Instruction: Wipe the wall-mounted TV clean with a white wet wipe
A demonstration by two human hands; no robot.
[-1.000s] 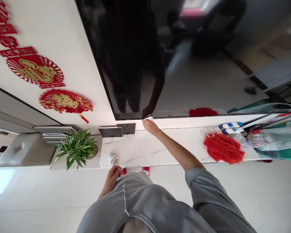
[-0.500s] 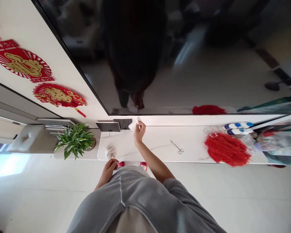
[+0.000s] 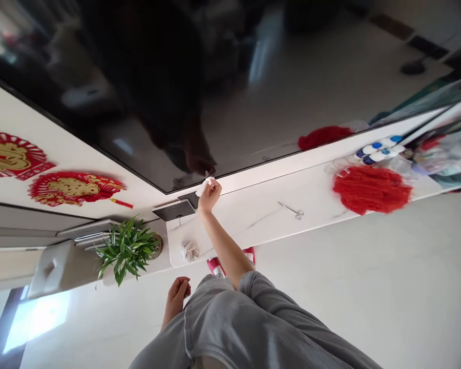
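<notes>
The right hand (image 3: 209,197) has risen to the glossy black TV screen's (image 3: 276,92) lower edge, pinching a white paper tissue (image 3: 204,186) against it; the loosely curled left hand (image 3: 177,297) holds nothing, lower center, below the white marble counter (image 3: 253,225).

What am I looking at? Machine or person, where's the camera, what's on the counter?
No machine here: these are a person's two bare hands, seen from one camera worn on their head, looking forward and down. That is why their grey-clothed body fills the bottom of the frame and the scene sits at a slant.

The right hand pinches a white tissue at the lower edge of a dark, glossy TV screen. The left hand is low by the body, with nothing visible in it.

On the white marble-look counter lie steel scissors, a crumpled tissue, a red fringed bundle and blue-capped bottles. A potted green plant stands at the far end.
</notes>
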